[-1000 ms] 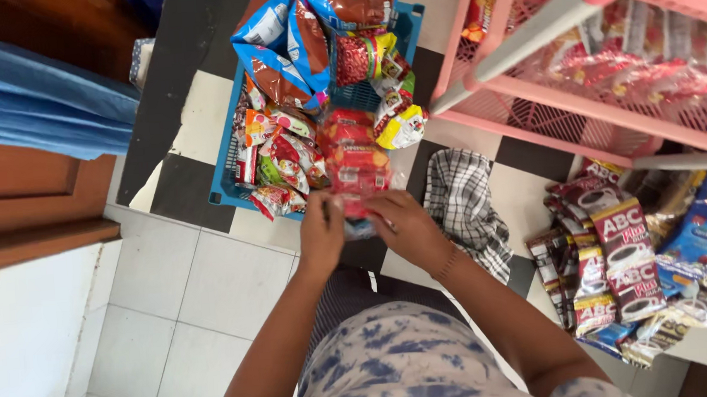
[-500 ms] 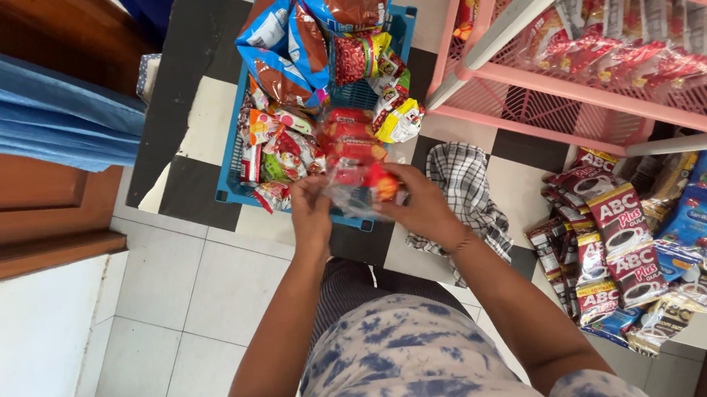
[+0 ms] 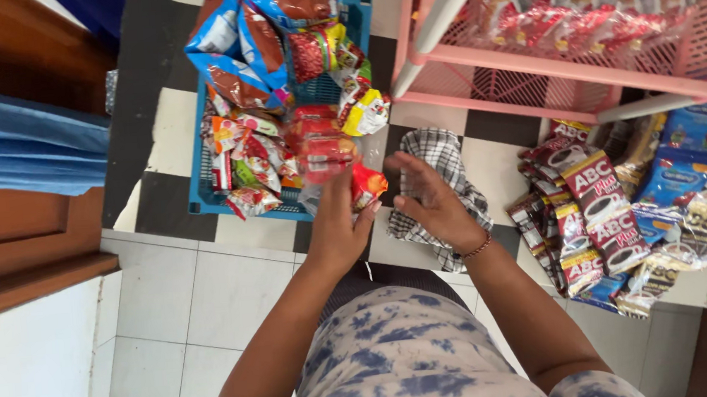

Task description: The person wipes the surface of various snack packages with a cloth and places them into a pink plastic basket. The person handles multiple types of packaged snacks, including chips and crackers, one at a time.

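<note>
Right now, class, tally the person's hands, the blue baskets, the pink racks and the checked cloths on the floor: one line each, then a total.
Hands: 2, the left hand and the right hand
Blue basket: 1
Pink rack: 1
Checked cloth: 1
Total: 5

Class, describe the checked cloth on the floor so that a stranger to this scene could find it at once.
Start at the pink rack at the upper right. On the chequered floor just below its front edge lies the checked cloth, partly under the right hand. It is the only crumpled fabric, grey and white, among shiny snack packets.
</note>
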